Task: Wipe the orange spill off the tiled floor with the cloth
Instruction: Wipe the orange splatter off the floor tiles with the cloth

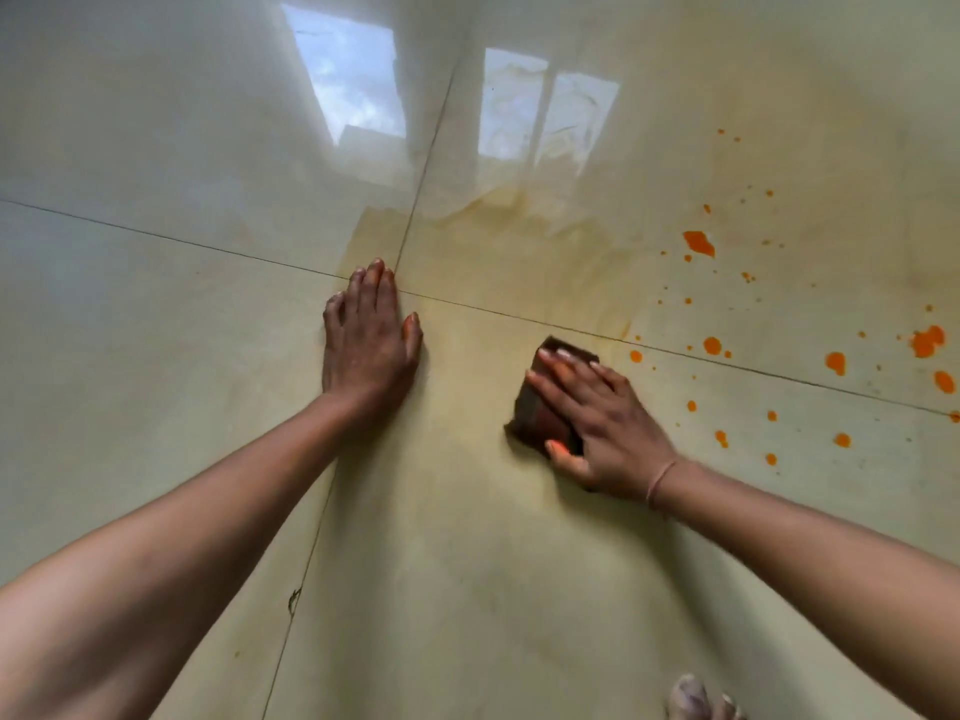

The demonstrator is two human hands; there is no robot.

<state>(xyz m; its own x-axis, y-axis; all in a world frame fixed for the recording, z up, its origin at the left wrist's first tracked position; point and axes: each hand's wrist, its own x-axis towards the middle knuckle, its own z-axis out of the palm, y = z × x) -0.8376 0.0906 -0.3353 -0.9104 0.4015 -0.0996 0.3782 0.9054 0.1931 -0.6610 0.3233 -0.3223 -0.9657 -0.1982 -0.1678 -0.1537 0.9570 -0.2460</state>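
Fingers point(576, 381) flat, right hand point(610, 428) hiding most of cloth point(532, 415).

Right hand point(608, 423) lies flat on the cloth point(532, 413). Open floor point(493, 589) runs ahead of it and to its right, out to the orange drops point(698, 243) scattered across the right tiles. Left hand point(371, 335) is planted flat on the tile left of the cloth, near but apart, and blocks a leftward sweep; a bare strip lies between them. Left forearm point(182, 537) closes off the near-left. Toes point(691, 696) sit at the bottom edge, well behind the right hand.
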